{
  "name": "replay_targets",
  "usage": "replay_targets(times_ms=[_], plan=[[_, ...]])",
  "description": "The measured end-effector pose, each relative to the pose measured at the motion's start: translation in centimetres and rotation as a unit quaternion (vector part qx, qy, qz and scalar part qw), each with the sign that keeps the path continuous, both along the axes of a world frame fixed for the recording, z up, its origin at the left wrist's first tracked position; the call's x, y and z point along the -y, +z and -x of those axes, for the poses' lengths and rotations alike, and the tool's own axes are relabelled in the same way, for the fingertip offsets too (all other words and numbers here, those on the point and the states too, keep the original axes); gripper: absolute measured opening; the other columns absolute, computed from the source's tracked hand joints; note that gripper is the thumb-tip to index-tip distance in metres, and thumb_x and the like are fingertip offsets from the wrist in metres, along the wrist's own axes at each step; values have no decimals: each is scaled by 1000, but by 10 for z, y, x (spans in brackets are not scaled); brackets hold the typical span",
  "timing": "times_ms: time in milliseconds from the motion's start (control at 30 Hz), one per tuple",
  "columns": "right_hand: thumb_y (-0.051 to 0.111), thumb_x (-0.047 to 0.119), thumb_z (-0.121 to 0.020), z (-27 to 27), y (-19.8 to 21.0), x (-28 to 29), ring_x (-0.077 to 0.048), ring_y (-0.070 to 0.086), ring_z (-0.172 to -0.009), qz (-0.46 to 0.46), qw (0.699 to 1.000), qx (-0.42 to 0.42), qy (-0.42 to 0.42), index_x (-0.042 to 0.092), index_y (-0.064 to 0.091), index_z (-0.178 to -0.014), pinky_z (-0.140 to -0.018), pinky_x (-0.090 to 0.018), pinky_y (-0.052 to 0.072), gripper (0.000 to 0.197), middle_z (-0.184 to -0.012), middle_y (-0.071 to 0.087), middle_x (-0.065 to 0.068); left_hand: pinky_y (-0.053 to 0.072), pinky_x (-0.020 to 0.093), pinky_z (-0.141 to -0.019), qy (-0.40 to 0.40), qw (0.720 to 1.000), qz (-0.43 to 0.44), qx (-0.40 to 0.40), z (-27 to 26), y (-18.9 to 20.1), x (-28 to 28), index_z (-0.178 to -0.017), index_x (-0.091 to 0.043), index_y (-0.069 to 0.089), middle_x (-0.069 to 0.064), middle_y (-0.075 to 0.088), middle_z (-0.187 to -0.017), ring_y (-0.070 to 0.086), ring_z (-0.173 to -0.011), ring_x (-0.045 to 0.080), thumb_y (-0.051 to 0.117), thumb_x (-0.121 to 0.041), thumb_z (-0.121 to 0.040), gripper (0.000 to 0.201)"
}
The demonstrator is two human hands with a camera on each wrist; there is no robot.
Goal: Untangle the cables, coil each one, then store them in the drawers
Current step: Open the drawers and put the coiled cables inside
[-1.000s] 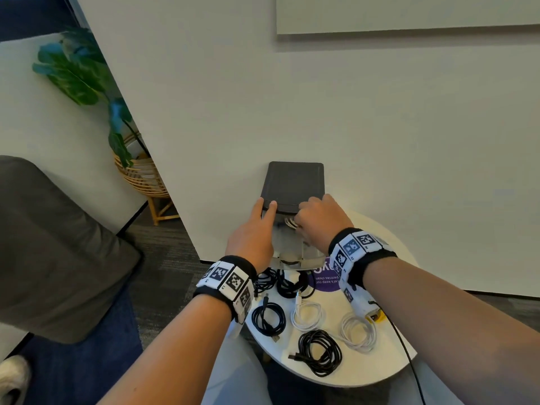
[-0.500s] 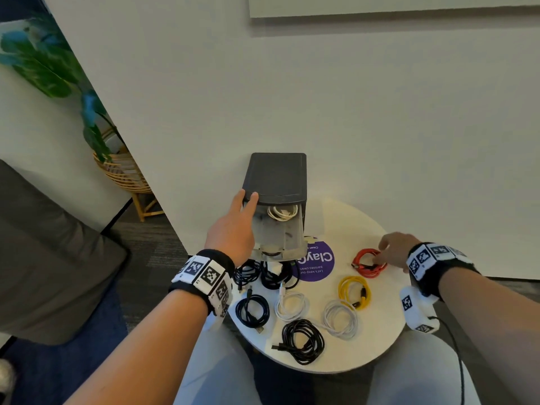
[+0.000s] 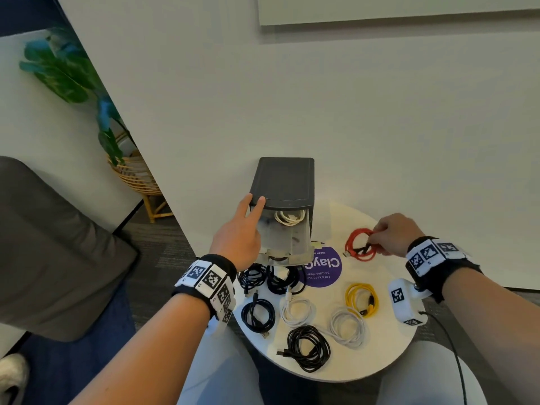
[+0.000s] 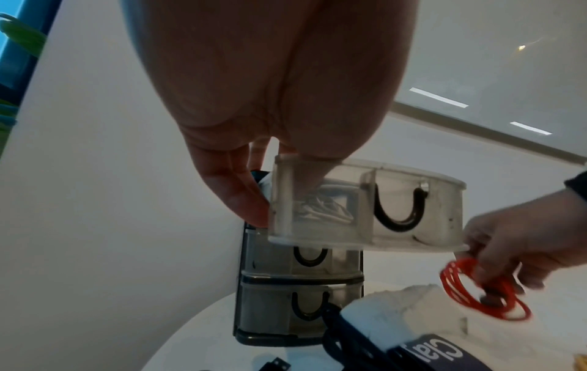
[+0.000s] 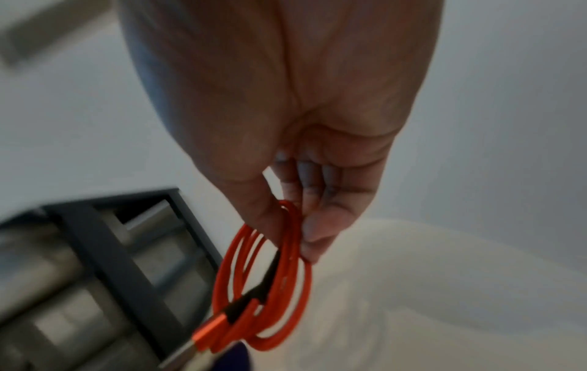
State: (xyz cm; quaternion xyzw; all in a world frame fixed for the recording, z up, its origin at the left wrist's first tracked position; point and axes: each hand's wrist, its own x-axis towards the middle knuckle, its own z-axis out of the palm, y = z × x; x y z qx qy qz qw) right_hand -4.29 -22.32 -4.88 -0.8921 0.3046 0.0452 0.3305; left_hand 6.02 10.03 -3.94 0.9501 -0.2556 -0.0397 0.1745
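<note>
Our right hand (image 3: 393,235) pinches the coiled red cable (image 3: 360,244) above the counter's (image 3: 380,361) far right; our left hand (image 3: 238,238), fingers straight, steadies the open top drawer (image 3: 287,238). Keeping the coil flat should avoid snagging the white cable (image 3: 289,217) inside.

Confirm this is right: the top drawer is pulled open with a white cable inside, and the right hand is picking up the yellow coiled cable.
Not quite. The right hand pinches the red cable, as the head and right wrist views show; the yellow cable lies untouched. The rest holds.
</note>
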Motion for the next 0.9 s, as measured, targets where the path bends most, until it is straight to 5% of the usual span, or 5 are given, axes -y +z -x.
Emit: replay_targets(times_ms=[200,367,500,667,900], plan=[[75,8,-87,-12,70,-62,-16,65,-61,-159,969,186,39,6,71,-86,-56,-27,50,5,-68,72,-8,57,37,-85,-17,995,86,-36,-4,-4,-7,-161,-37,14,-17,3,-167,65,-89,13,36,-16,-106,62],[76,16,-89,-28,71,-133,-11,69,-55,-121,974,159,102,10,70,-84,-62,-26,58,10,-64,73,-5,39,22,-100,-38,987,145,-64,2,-1,-11,-161,-37,18,-17,3,-169,41,-123,-3,32,-13,-108,59],[78,21,-87,-47,62,-162,-10,70,-55,-59,986,129,94,9,72,-74,-69,-28,62,19,-59,72,-3,22,17,-108,-29,981,174,-87,2,2,-12,-159,-37,24,-16,6,-169,23,-150,6,30,-17,-109,55],[81,27,-84,-56,56,-171,-13,68,-64,-12,988,134,78,8,74,-75,-60,-21,54,22,-68,71,-2,21,22,-108,-18,981,169,-94,1,5,-11,-158,-41,25,-21,5,-168,25,-150,8,32,-32,-110,50],[63,14,-94,-27,61,-121,-11,70,-52,-49,979,186,72,10,70,-80,-57,-27,60,16,-69,73,-5,44,30,-100,-6,990,138,-41,3,-1,-10,-159,-40,22,-20,4,-168,54,-129,16,48,-23,-103,64]])
